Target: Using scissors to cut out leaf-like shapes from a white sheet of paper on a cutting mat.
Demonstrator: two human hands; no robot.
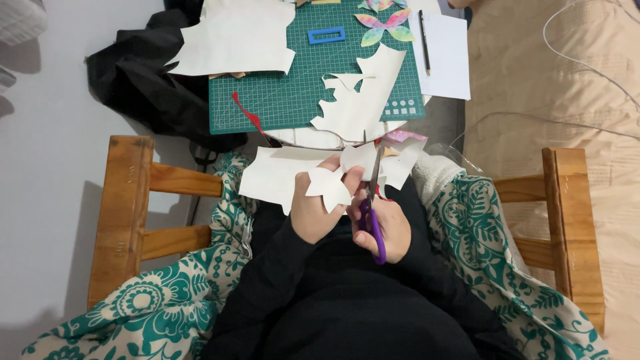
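Note:
My left hand grips a white paper sheet with a partly cut leaf-like shape hanging off it, just above my lap. Purple-handled scissors sit in my right hand, blades pointing up into the paper beside my left thumb. A small colourful scrap lies just beyond the paper. Both sleeves are black.
A green cutting mat lies ahead on a round table, with white paper offcuts, a blue rectangular frame, a colourful paper butterfly and a red strip. A pencil rests on a white notepad. Wooden chair arms flank me.

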